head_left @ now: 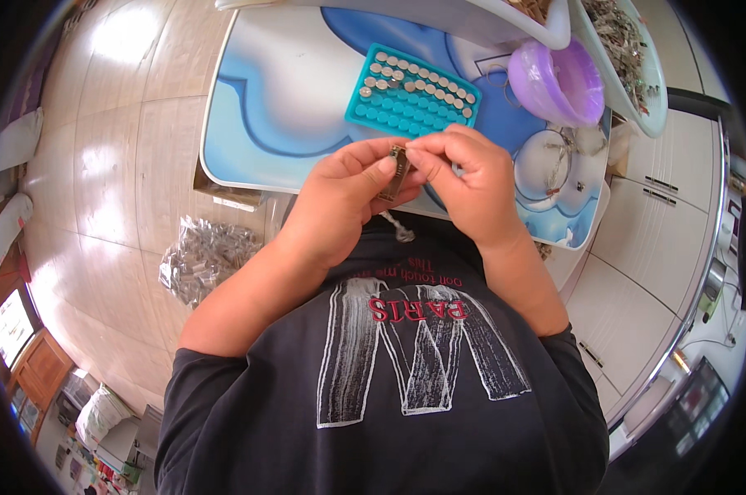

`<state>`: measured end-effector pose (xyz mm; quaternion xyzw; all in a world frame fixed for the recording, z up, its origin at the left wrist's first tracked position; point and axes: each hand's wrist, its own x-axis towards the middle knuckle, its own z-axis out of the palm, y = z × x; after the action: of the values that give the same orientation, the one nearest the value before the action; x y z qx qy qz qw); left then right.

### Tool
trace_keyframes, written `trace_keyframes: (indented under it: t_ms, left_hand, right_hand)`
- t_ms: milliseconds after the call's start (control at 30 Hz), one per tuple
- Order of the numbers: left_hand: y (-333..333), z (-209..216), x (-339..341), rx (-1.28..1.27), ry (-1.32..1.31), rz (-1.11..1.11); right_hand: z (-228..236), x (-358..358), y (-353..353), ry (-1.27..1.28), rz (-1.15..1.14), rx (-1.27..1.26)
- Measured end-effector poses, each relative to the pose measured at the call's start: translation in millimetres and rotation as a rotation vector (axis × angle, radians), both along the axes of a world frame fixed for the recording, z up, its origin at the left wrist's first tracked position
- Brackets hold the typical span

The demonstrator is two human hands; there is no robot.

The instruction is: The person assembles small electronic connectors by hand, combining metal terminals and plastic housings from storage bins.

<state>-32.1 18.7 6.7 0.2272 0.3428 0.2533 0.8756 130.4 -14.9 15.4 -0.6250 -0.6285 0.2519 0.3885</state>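
Just beyond my chest, over the near edge of the table, my left hand is closed around a small, narrow, dark brass-coloured metal piece. Its thumb presses on the piece's side. My right hand meets it at the upper end, thumb and forefinger pinched together there. Whether a tiny part sits between those right fingertips is hidden. Right behind my hands lies a teal tray with rows of round wells. Silvery round discs fill several far rows, while the nearer wells show bare teal.
The blue-and-white table carries a purple bowl at right. Beyond it stand a white tub and a pale green basin heaped with metal bits. A clear bag of silvery parts rests on the floor at left. White cabinets line the right.
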Motion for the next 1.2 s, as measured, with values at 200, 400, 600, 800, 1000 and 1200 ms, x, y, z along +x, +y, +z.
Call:
trace_keyframes:
  t_ms: [200,400,600,800,1000,1200]
  left_hand:
    - [15.7,-4.2,-19.2,-0.018,0.066,0.148]
    - [26.0,-6.3,-26.0,-0.01,0.067,0.188]
    - [29.0,-10.1,-25.7,-0.077,-0.01,0.244]
    - [30.3,-11.8,-25.4,-0.056,-0.048,0.223]
    - [29.3,-12.1,-23.4,-0.08,-0.044,0.254]
    - [32.5,-10.7,-24.5,-0.061,-0.016,0.215]
  right_hand:
    - [-20.3,-8.4,58.8,-0.271,0.046,0.375]
    - [-31.7,-9.3,76.1,-0.456,0.141,0.403]
    - [-16.0,-20.1,60.9,-0.195,0.105,0.387]
    - [-20.5,-28.8,51.3,-0.172,0.149,0.346]
    - [-17.6,-22.4,54.7,-0.13,0.19,0.285]
    - [-30.2,-10.0,80.9,-0.458,0.076,0.341]
